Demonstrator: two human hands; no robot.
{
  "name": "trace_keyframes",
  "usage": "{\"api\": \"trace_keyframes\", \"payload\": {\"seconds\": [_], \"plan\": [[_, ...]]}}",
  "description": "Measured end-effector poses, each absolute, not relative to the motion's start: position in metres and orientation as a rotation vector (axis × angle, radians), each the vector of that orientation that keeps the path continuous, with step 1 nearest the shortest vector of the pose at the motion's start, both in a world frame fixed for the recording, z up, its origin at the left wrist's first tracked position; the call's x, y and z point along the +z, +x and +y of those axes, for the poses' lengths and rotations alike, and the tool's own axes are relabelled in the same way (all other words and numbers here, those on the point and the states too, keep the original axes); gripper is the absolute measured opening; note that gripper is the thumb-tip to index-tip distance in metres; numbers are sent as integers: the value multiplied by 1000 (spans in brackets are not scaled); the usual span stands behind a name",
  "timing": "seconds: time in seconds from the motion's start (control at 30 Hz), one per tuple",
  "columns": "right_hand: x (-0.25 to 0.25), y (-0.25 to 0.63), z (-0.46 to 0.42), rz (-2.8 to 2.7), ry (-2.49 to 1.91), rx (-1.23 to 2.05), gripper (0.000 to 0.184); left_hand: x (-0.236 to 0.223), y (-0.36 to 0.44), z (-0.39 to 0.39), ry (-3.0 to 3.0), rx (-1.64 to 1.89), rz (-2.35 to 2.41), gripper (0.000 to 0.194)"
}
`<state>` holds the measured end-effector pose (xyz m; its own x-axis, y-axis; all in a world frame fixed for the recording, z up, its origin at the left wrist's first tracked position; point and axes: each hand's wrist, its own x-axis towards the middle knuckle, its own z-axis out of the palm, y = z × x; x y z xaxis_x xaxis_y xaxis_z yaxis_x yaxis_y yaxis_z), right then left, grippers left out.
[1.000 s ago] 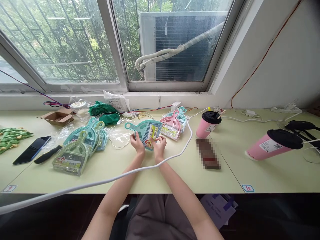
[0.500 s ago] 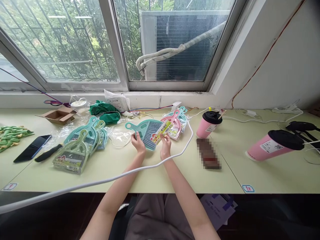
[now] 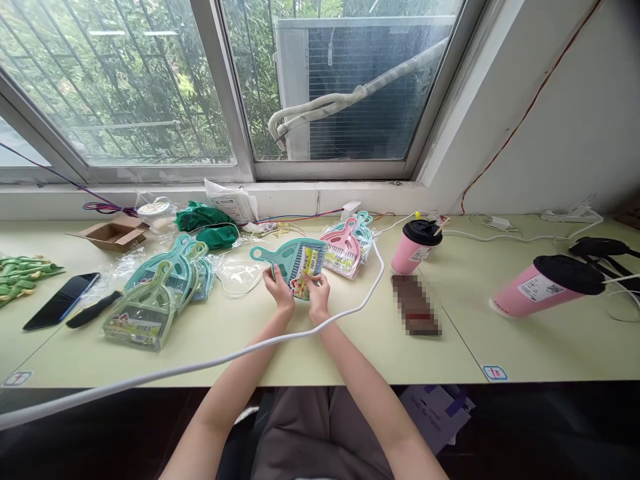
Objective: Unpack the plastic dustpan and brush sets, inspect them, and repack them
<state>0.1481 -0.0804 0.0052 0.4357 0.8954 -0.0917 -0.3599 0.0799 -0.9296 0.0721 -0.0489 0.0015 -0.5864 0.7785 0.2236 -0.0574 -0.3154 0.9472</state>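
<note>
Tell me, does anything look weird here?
Yes: a white cable cuts across in front of both forearms, and a brown patch by the left pink cup is scrambled into squares, hiding what's there.

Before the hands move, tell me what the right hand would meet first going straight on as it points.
The printed label card, which its thumb touches; beyond that, probably the turquoise dustpan, though depth is unclear.

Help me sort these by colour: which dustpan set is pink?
The pink set, right of the held teal set and overlapping another teal set; the left pile is only teal and green.
</note>
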Motion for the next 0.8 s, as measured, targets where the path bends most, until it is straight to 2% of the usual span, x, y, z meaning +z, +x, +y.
{"api": "trace_keyframes", "payload": {"seconds": [0.07, 0.17, 0.27, 0.4, 0.6, 0.8], "plan": [[2, 148, -78, -520, -1121, 996, 47, 2, 76, -50, 878, 2015, 1345, 30], [0, 149, -75, -432, -1118, 967, 62, 3, 81, -52, 865, 2032, 1301, 32], [3, 153, -75, -395, -1064, 1055, 71, 3, 82, -52, 854, 2013, 1283, 33], [6, 159, -74, -443, -938, 1163, 52, 8, 79, -51, 888, 1909, 1238, 40], [5, 175, -68, -327, -904, 1066, 52, 18, 80, -51, 1335, 1459, 979, 84], [7, 186, -65, -324, -884, 1148, 45, 14, 78, -47, 1418, 1458, 992, 81]]}}
